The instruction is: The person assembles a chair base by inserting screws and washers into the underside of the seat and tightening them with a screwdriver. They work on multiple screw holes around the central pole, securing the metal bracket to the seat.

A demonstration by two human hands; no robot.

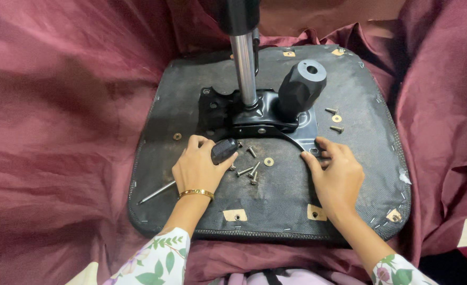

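On maroon cloth [59,132] lies an upturned chair seat [275,206], its black underside facing up. At its centre a black metal mechanism plate [260,113] carries a chrome cylinder [244,68] toward 12 o'clock and a black knob [302,87] toward 1 o'clock. The left hand [199,169], at 8 o'clock from the plate, has its grip closed round a screwdriver [223,150] by the black handle, shaft pointing to 8 o'clock. Loose screws [249,170] and a washer [268,161] lie just beside it. The right hand [336,177], at 5 o'clock, rests loosely open, fingertips on the plate's corner, holding nothing. Small tan patches [235,215] dot the seat's edges.
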